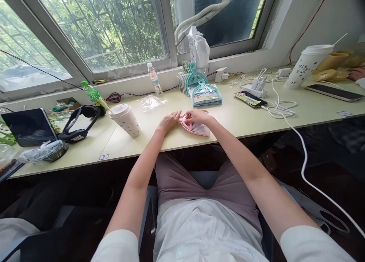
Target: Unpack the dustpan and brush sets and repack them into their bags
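Head view, A: Describe the item in work.

B: Pink dustpan (199, 129), lying on the pale surface (251, 125) near its front edge. Rounded side toward the wearer, broad straight end to the right, narrowing leftward to a handle. Pale parallel lines cross the pan; too fine here to tell ridges from bristles.

A: Left hand?

B: Left hand (170, 121): palm down at the handle end, fingers stretched toward the far side. Whether it grips, cannot tell.

A: Right hand?

B: Right hand (196, 116): above the pan's handle side, fingers curled and narrow. Anything between the fingertips is hidden; cannot tell.

A: Neighbours?

B: Lidded cup (126, 121) to the left, apart from the left hand. Behind the dustpan, a stack of blue-green dustpans (207, 94), the top one bearing a printed label.
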The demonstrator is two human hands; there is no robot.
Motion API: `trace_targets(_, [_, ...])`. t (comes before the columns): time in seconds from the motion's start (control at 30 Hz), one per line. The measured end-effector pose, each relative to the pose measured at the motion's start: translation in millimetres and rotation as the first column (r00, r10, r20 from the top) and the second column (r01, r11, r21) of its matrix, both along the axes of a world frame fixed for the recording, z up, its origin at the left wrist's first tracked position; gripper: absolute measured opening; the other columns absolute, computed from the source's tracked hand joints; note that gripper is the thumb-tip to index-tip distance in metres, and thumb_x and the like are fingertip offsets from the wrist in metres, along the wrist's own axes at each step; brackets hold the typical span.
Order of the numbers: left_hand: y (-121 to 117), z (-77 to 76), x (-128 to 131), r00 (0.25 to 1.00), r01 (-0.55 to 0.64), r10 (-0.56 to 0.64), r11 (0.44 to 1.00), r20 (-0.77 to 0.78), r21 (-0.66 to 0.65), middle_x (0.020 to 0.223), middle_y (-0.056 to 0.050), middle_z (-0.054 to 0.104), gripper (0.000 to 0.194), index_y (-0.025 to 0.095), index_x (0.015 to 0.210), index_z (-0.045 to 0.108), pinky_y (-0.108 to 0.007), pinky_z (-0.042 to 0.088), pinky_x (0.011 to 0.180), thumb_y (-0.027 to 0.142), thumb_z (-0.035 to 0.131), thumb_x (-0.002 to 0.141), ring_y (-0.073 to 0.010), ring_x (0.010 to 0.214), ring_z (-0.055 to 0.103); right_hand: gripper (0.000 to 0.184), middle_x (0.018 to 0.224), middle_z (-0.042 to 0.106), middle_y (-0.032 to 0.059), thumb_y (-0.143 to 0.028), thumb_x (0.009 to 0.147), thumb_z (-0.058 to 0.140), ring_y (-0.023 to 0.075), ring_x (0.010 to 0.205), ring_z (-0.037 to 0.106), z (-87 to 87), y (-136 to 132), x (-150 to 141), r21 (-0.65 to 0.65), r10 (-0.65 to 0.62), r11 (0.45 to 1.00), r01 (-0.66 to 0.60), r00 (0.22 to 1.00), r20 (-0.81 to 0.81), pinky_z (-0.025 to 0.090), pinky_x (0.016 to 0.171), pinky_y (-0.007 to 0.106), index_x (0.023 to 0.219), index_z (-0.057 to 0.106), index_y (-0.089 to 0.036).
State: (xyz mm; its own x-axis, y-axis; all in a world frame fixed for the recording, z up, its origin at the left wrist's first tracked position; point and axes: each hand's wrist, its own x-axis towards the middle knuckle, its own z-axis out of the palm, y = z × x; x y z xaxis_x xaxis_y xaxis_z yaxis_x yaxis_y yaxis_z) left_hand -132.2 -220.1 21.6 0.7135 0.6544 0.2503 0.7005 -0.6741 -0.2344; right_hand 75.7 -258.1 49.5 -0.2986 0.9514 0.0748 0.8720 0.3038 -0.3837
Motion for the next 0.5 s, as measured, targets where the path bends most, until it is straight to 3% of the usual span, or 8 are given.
trace_targets(0.2, [3, -1.0, 3, 0.999, 0.051, -0.051, 0.999, -0.017, -0.017, 0.16, -0.015, 0.046, 0.059, 0.015, 0.157, 0.042, -0.046, 0.043, 0.119, 0.01, 0.036, 0.099, -0.0314, 0.146, 0.047, 0.009, 0.097, 0.079, 0.0054, -0.029, 0.087, 0.073, 0.0208, 0.094, 0.07, 21.6, -13, -18, 0.067, -0.058, 0.997, 0.043, 0.971, 0.23, 0.045, 0.072, 0.025, 0.087, 0.079, -0.022])
trace_targets(0.33, [4, 0.9, 3, 0.989, 0.149, -0.149, 0.988, 0.008, -0.026, 0.163, -0.012, 0.042, 0.058, 0.017, 0.155, 0.044, -0.05, 0.034, 0.125, 0.009, 0.038, 0.099, -0.0298, 0.151, 0.04, 0.015, 0.101, 0.078, 0.015, -0.023, 0.091, 0.068, 0.0269, 0.098, 0.072, 29.2, -23, -35, 0.109, -0.08, 0.993, 0.042, 0.924, 0.373, 0.049, 0.078, 0.03, 0.094, 0.081, -0.015])
trace_targets(0.43, [4, 0.0, -3, 0.972, 0.229, -0.231, 0.972, 0.034, 0.043, 0.16, -0.016, 0.045, 0.051, 0.012, 0.151, 0.048, -0.047, 0.033, 0.126, 0.016, 0.044, 0.101, -0.0281, 0.148, 0.045, 0.027, 0.111, 0.076, 0.0213, -0.021, 0.097, 0.058, 0.0307, 0.106, 0.071, 27.4, -28, -39, 0.181, -0.073, 0.983, -0.003, 0.908, 0.413, 0.05, 0.085, 0.032, 0.11, 0.078, -0.01])
trace_targets(0.5, [3, -2.6, -8, 0.973, 0.221, -0.228, 0.968, 0.047, 0.118, 0.15, -0.02, 0.056, 0.042, 0.01, 0.14, 0.058, -0.047, 0.037, 0.124, 0.019, 0.045, 0.102, -0.0275, 0.138, 0.057, 0.027, 0.112, 0.076, 0.0212, -0.018, 0.096, 0.057, 0.0308, 0.109, 0.071, 26.1, -30, -37, 0.179, -0.073, 0.984, -0.007, 0.896, 0.438, 0.051, 0.086, 0.031, 0.111, 0.077, -0.01])
